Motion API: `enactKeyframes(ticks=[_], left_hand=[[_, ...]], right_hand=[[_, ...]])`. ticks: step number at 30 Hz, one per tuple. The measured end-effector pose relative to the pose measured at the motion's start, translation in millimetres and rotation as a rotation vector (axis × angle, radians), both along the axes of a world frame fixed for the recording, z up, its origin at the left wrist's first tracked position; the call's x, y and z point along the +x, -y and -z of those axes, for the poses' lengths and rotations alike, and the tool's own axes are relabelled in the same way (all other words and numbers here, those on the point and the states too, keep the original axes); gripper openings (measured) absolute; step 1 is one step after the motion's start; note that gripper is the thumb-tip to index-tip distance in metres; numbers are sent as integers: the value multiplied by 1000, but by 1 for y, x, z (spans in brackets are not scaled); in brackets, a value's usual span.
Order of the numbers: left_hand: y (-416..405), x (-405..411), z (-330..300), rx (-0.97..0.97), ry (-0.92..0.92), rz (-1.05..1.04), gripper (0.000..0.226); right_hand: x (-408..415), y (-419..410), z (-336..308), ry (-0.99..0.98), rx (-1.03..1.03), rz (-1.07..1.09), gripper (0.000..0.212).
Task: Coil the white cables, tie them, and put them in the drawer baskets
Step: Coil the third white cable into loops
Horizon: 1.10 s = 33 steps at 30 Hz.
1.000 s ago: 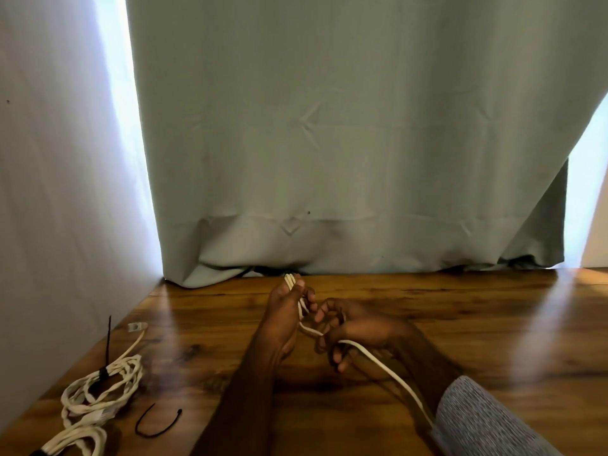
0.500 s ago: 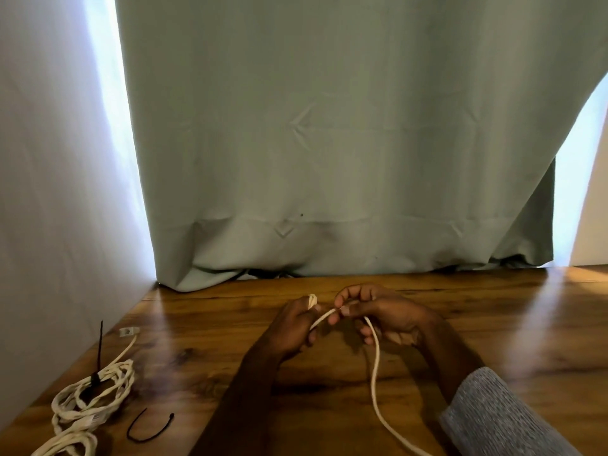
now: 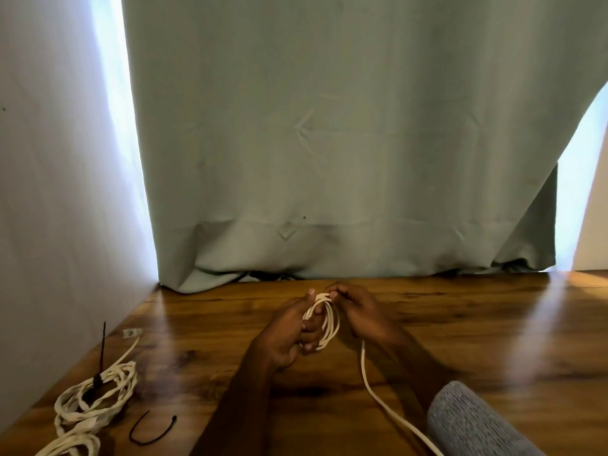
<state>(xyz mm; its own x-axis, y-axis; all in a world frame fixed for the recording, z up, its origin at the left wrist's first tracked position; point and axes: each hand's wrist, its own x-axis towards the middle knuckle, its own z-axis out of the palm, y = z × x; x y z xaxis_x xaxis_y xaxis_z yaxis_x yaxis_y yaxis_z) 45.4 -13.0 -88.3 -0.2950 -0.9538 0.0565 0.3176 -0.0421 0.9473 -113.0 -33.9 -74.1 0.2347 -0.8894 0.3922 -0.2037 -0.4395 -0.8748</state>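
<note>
Several loops of a white cable hang around the fingers of my left hand, which grips them above the wooden table. My right hand pinches the top of the loops beside it. The cable's loose tail trails from under my right hand toward the near right edge. At the left lies a coiled white cable bundle bound with a black tie. A second coil sits partly cut off at the bottom left. No drawer baskets are in view.
A loose black tie lies curved on the table near the bundles. A grey-green curtain hangs along the table's back edge, and a white wall closes the left side.
My right hand has laid more cable over my left hand, so the single strand held between them is now a set of loops. The view has shifted slightly.
</note>
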Motion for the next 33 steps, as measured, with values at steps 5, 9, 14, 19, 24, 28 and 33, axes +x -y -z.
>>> enactKeyframes(ticks=[5, 9, 14, 19, 24, 28, 33], left_hand=[[-3, 3, -4, 60, -297, 40, 40], [-4, -4, -5, 45, -433, 70, 44], [-3, -4, -6, 61, -532, 155, 42], [0, -8, -8, 33, -659, 148, 47], [4, -1, -9, -65, -735, 131, 44], [7, 12, -18, -118, -767, -67, 41], [8, 13, -20, -170, -657, -279, 45]], right_hand=[[20, -2, -1, 126, 84, -54, 40], [30, -1, 1, -189, -190, 159, 39], [31, -1, -1, -44, -139, 112, 40], [29, -5, 9, 220, -12, -12, 31], [34, -14, 9, 326, 243, -27, 35], [34, -18, 12, 179, 384, -110, 27], [26, -20, 10, -213, 457, -265, 41]])
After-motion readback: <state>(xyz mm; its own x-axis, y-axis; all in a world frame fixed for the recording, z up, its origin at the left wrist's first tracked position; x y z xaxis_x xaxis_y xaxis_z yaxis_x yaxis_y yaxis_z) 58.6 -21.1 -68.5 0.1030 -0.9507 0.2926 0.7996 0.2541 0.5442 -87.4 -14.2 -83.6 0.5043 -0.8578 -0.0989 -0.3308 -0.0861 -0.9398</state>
